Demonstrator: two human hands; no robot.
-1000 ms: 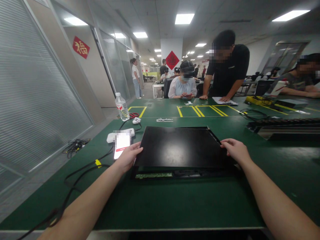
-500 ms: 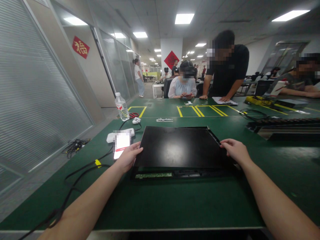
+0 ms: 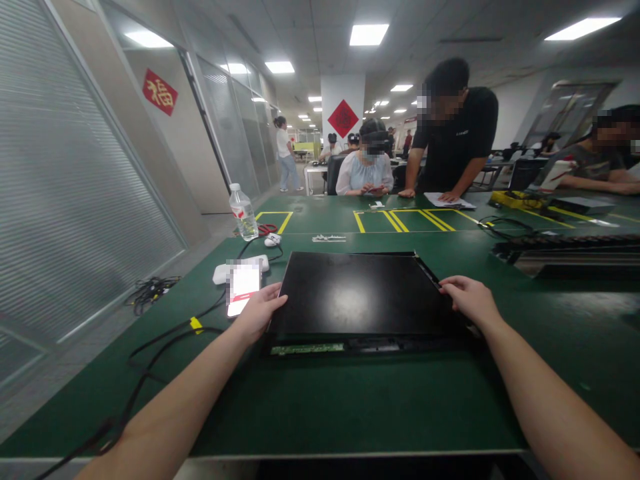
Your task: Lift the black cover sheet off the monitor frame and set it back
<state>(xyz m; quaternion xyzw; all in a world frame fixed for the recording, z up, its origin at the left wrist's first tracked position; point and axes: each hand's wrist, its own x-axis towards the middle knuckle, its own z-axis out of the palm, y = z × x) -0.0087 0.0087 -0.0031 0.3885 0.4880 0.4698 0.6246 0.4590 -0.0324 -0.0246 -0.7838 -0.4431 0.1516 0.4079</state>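
Observation:
A black display panel [image 3: 350,293] lies over a dark frame [image 3: 390,345], and a strip of green circuit board [image 3: 307,349] shows along the frame's near side. My left hand [image 3: 263,310] is closed on the panel's left edge, thumb on top and fingers partly hidden. On the opposite side, my right hand [image 3: 470,300] pinches at the right edge, where the panel and frame meet; which of them the fingertips hold is hard to make out. At its right side the panel sits apart from the frame's rim.
Beside my left hand lie a lit phone [image 3: 245,287], a white adapter box [image 3: 220,273] and black cables [image 3: 150,373]. A water bottle [image 3: 243,212] and red-handled scissors [image 3: 268,230] stand farther back. Long dark metal parts [image 3: 575,257] lie right. Co-workers are across the green table [image 3: 360,413].
Both hands keep their hold, and the panel has hardly shifted. In the background, a walking person has moved slightly to the right.

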